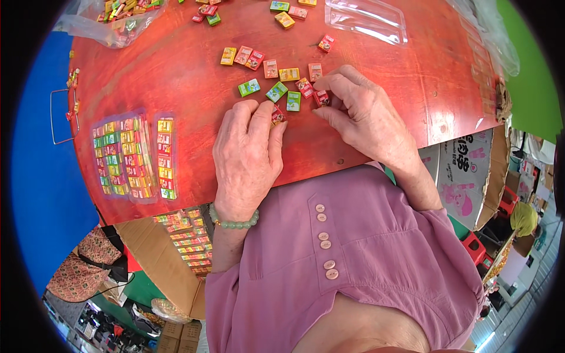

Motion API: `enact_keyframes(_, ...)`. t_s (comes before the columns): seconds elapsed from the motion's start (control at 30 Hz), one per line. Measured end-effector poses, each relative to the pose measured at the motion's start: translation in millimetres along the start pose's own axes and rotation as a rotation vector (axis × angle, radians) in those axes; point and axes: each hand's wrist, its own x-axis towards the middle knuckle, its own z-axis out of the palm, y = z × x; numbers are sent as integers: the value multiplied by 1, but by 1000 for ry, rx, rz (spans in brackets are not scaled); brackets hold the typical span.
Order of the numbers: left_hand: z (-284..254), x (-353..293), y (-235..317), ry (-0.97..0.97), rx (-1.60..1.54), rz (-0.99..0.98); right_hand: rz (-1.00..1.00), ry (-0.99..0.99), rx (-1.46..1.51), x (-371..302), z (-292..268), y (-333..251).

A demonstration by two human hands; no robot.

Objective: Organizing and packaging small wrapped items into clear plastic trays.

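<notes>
Near the table's front edge, my left hand (247, 156) has a small red box (278, 115) between thumb and index finger, partly covered by them. To its right, my right hand (365, 112) is bent in a pinch, with another red box (321, 98) between thumb and index finger. Just beyond the fingertips lie a green box (293, 101), a tilted green box (276, 91) and a red box (304, 87). A yellow box (289, 75) and pink boxes (270, 69) lie a little farther off, with a third green box (249, 87) to the left.
Clear trays filled with small coloured boxes (123, 156) lie at the table's left. A plastic bag of boxes (126, 17) stands far left, an empty clear tray (368, 20) at the back. Below the edge, a carton (159, 259) holds filled trays; another carton (465, 170) is at right.
</notes>
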Motion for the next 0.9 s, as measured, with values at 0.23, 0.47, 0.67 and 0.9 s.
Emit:
enact_keyframes(0.23,0,9,4,-73,-21,37,-44,-58,-53,14,-10,11)
enact_keyframes(0.47,9,24,7,-46,-34,81,-129,-139,-95,28,-16,13)
enact_keyframes(0.67,13,27,5,-41,-37,106,-128,-124,-92,26,-18,14)
enact_keyframes(0.9,6,19,0,-18,-5,70,-125,-87,-66,34,-20,12)
